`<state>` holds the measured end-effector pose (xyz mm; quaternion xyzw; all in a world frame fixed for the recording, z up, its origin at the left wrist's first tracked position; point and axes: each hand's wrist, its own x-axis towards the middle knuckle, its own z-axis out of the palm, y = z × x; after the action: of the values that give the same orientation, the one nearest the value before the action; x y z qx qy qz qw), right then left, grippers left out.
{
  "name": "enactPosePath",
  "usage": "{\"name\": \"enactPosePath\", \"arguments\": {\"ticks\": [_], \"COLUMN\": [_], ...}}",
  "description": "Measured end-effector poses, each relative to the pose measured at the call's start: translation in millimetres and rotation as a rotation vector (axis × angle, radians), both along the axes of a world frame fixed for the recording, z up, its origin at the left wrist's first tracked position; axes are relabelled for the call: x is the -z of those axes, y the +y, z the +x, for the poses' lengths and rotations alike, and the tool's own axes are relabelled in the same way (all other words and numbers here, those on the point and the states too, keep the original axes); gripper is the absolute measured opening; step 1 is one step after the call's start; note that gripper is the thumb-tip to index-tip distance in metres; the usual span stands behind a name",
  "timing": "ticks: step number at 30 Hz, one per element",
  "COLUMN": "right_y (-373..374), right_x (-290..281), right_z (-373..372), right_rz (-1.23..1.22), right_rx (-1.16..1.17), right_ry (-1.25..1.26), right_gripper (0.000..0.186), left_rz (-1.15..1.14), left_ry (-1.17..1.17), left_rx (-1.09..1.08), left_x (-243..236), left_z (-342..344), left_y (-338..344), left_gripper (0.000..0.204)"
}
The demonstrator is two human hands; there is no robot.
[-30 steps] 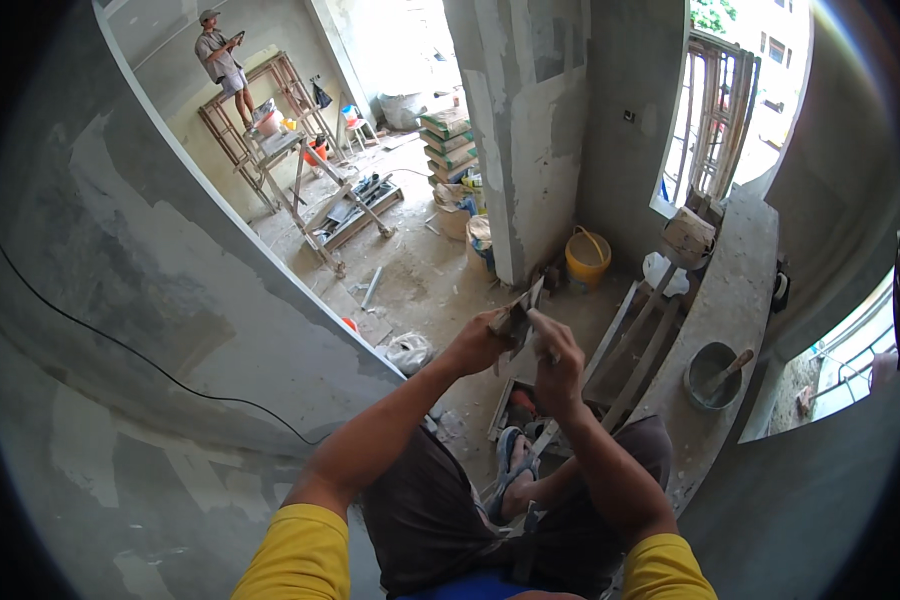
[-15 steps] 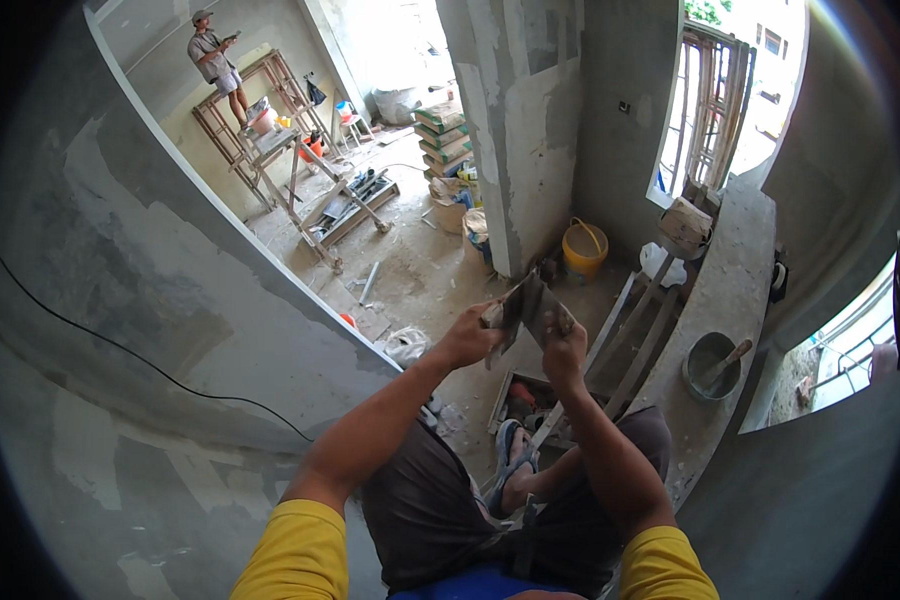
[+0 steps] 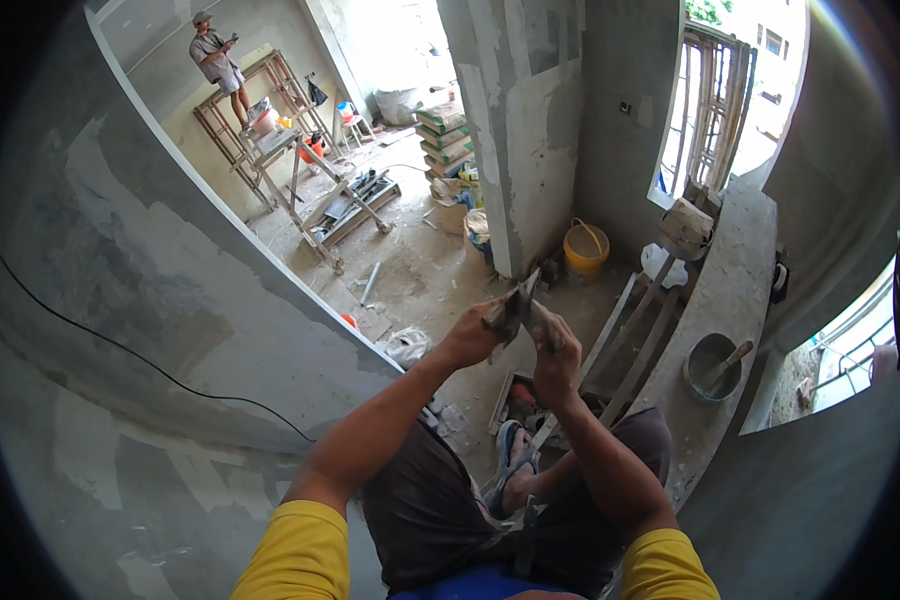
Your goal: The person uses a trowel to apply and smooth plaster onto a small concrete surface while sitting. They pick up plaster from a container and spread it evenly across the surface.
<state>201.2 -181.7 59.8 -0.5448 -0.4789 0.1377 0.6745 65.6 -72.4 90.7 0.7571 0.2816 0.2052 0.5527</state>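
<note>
Clock directions are taken from the hands, with 12 at the top of the view. The left hand [image 3: 468, 338] is closed around a flat-bladed tool [image 3: 515, 309]; the fingers cover its grip. The right hand [image 3: 558, 368] is closed around a second flat blade [image 3: 542, 322], seen nearly edge-on. The two blades cross or overlap just beyond the fingers; whether they touch, and any material on them, cannot be determined.

At 6 o'clock, a tool box [image 3: 500, 405] on the floor is partly hidden by the right forearm and a sandalled foot [image 3: 515, 458]; its contents are hard to identify. The other foot is hidden. Both yellow sleeves [image 3: 292, 550] are cut off by the lower edge.

Between 3 and 4 o'clock, a round grey pot [image 3: 712, 397] stands on a ledge [image 3: 735, 260]. A wooden-handled tool [image 3: 738, 352] leans in it, its lower end indistinct. At 1 to 2 o'clock, a yellow bucket [image 3: 585, 262] stands by the wall base. At 11 o'clock, stacked sacks [image 3: 446, 140] are partly hidden by the pillar [image 3: 515, 150]. At 10 o'clock, a co-worker [image 3: 215, 58] stands high beside scaffold frames [image 3: 228, 145], the handheld object too small to identify.
</note>
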Motion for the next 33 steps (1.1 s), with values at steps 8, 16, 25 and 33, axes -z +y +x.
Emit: {"name": "enactPosePath", "arguments": {"ticks": [8,16,25,33], "right_y": [0,0,-5,-1], "right_x": [-6,-4,-8,3], "right_z": [-3,0,0,3], "right_rz": [0.052,0.057,-0.007,-0.23], "right_rx": [-0.001,0.032,0.002,-0.002], "right_ry": [0.007,-0.024,-0.002,0.257], "right_gripper": [0.032,0.03,0.03,0.026], "left_rz": [0.049,0.036,0.048,-0.013], "left_ry": [0.028,0.0,0.035,-0.004], "left_rx": [0.008,0.016,-0.007,-0.023], "left_x": [0,9,11,10], "left_z": [-2,0,0,0], "left_y": [0,2,2,2], "left_gripper": [0.028,0.031,0.038,0.039]}}
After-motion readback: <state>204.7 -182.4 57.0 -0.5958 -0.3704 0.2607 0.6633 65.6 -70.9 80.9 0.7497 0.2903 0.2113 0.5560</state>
